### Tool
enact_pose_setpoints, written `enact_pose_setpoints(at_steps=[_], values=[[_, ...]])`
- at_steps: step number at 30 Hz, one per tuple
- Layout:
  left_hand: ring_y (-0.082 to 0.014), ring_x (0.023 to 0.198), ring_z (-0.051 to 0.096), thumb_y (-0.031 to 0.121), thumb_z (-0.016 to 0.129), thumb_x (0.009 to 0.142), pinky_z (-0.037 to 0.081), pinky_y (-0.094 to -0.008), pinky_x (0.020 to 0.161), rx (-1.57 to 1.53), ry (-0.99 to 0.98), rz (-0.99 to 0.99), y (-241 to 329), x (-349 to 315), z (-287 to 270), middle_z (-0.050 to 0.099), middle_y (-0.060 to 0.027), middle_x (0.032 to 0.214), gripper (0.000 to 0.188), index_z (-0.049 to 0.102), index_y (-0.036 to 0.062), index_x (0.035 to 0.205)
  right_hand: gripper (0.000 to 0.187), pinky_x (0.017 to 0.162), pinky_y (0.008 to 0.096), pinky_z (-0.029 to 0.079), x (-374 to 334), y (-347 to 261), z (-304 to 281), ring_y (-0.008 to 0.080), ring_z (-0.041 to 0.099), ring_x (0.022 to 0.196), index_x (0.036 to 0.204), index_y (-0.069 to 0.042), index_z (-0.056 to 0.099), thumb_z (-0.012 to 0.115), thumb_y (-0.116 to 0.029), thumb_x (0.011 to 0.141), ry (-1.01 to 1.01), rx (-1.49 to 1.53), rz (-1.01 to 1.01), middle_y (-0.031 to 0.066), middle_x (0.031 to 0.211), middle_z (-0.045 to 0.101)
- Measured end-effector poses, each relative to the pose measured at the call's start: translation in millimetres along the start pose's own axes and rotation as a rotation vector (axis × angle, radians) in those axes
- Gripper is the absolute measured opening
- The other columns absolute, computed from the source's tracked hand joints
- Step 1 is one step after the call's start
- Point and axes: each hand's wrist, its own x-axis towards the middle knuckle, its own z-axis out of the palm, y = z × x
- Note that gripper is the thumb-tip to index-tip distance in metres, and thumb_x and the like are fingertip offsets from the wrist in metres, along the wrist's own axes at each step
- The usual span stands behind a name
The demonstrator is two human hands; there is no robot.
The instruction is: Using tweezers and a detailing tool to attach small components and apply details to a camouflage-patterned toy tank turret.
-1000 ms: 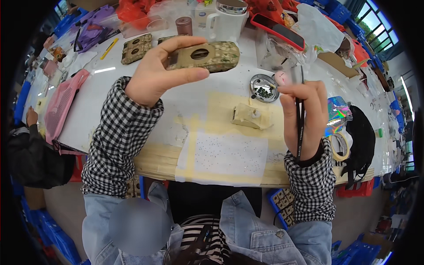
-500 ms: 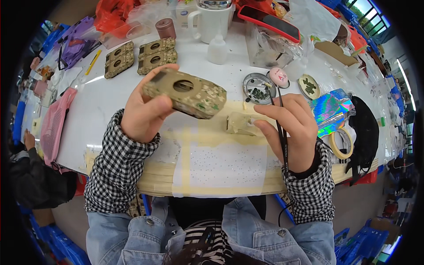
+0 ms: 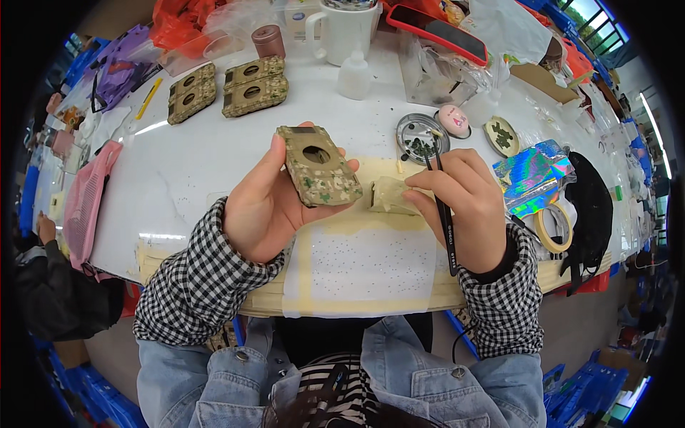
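Observation:
In my left hand [image 3: 265, 196] rests a camouflage-patterned toy tank hull [image 3: 319, 170] with a round hole in its top, held above the table and tilted toward me. Black tweezers [image 3: 445, 227] are gripped between the fingers of my right hand [image 3: 467, 207], their tips pointing away from me. Beyond those tips lies a round clear dish [image 3: 422, 138] of small dark green pieces. Just left of my right fingers sits a yellowish tape-covered block [image 3: 394, 194]. A white sheet dotted with tiny specks [image 3: 364, 267] is taped down at the table's near edge.
More camouflage hulls [image 3: 255, 85] stand at the back left. A white mug [image 3: 342, 32], a small squeeze bottle [image 3: 353, 75] and a red-cased phone [image 3: 439, 34] are at the back. To the right lie a cream dish [image 3: 501, 137], a tape roll [image 3: 554, 228] and a black pouch [image 3: 586, 217].
My left hand has turned the hull more upright, bringing it slightly toward the middle and lower. My right hand has shifted slightly left, and the tweezers are angled differently.

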Motion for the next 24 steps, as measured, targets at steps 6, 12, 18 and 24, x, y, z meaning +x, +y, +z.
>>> enact_pose_setpoints(at_steps=[6,12,18,24], values=[[-0.0308,0.123,0.041,0.040,0.032,0.096,0.044,-0.0445,0.096,0.195,0.011,-0.008,-0.8,-2.5,7.4,0.043,-0.0144,0.127,0.051,0.022,0.0143,0.138,0.019,0.063,0.0333,0.044,2.3,-3.2,-10.6,0.0250,0.052,0.072,0.079,-0.004,0.061,0.073,-0.005,0.064,0.018,0.022,0.035,0.0085,0.071,0.053],[-0.0325,0.124,0.040,0.037,0.040,0.094,0.041,-0.0451,0.098,0.202,-0.073,0.007,-8.0,-7.7,8.4,0.043,-0.0152,0.127,0.057,0.014,0.0164,0.140,0.019,0.067,0.0276,0.040,-2.2,-18.3,-29.0,0.0194,0.051,0.072,0.093,0.000,0.060,0.065,0.004,0.075,0.219,0.444,0.179,0.0098,0.076,0.056],[-0.0293,0.122,0.042,0.034,0.036,0.096,0.037,-0.0447,0.101,0.147,-0.160,-0.028,-18.6,-11.1,10.3,0.041,-0.0174,0.129,0.056,0.008,0.0185,0.142,0.016,0.066,0.0265,0.038,-1.7,-43.4,-9.6,0.0151,0.046,0.070,0.095,0.001,0.057,0.061,0.001,0.080,0.133,0.799,0.217,0.0083,0.079,0.055],[-0.0242,0.124,0.039,0.034,0.036,0.096,0.036,-0.0448,0.101,0.133,-0.186,-0.058,-18.4,-12.1,11.6,0.035,-0.0094,0.134,0.055,0.009,0.0183,0.142,0.010,0.062,0.0246,0.035,1.0,-47.2,4.1,0.0124,0.043,0.066,0.092,-0.001,0.057,0.060,-0.001,0.082,0.161,0.861,0.268,0.0051,0.075,0.055]])
